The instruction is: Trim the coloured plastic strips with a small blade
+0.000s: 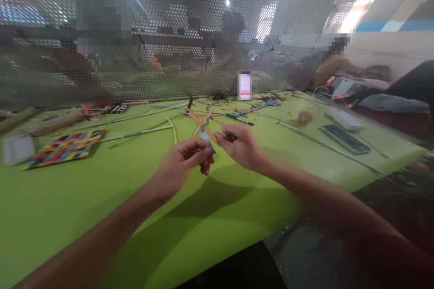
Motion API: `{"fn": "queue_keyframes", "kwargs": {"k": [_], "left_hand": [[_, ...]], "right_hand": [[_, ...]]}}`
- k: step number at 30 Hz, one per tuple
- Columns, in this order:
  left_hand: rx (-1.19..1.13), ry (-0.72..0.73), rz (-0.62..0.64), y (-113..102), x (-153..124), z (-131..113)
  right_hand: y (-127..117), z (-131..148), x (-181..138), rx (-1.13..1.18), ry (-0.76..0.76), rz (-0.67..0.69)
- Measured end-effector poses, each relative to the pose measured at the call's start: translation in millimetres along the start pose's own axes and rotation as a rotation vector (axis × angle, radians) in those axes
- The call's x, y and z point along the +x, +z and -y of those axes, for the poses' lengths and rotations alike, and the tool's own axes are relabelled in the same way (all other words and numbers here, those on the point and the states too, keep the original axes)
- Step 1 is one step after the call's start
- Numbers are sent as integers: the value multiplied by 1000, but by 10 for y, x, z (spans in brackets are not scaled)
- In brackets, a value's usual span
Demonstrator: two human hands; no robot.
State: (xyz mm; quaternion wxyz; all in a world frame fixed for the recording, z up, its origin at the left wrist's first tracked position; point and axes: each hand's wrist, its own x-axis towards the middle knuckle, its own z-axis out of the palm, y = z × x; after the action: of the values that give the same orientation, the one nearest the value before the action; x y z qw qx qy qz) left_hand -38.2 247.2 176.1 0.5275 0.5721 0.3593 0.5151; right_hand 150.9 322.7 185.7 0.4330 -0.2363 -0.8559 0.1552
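Note:
Above the green table [84, 198], my left hand [185, 162] pinches a short grey strip [205, 137] that stands up between its fingers. My right hand [240, 144] is closed in a pinch right beside it, near the strip's top end; motion blur hides what it holds, if anything. Behind the hands several thin coloured strips [190, 119] in orange, pink, yellow and green lie fanned out on the table.
A woven multicoloured mat [64, 146] lies at the left beside a white box [16, 149]. A phone [344, 138], a white case [346, 119] and a pen [239, 118] lie at the right. A perforated metal screen [169, 31] stands behind, with other people beyond it.

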Motion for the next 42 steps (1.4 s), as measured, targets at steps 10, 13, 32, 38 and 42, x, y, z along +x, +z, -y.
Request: {"fn": "queue_keyframes", "kwargs": {"k": [10, 13, 32, 38, 42], "left_hand": [[217, 28, 9, 65, 7, -73], [221, 5, 19, 73, 15, -73], [193, -163, 182, 42, 20, 27], [155, -204, 319, -18, 27, 40], [108, -232, 410, -32, 23, 52]], "right_hand": [[-114, 151, 13, -74, -175, 139], [-99, 135, -22, -132, -160, 181], [-227, -418, 549, -681, -100, 95], [-314, -619, 1180, -1087, -23, 283], [-394, -813, 1441, -1196, 91, 351]]}}
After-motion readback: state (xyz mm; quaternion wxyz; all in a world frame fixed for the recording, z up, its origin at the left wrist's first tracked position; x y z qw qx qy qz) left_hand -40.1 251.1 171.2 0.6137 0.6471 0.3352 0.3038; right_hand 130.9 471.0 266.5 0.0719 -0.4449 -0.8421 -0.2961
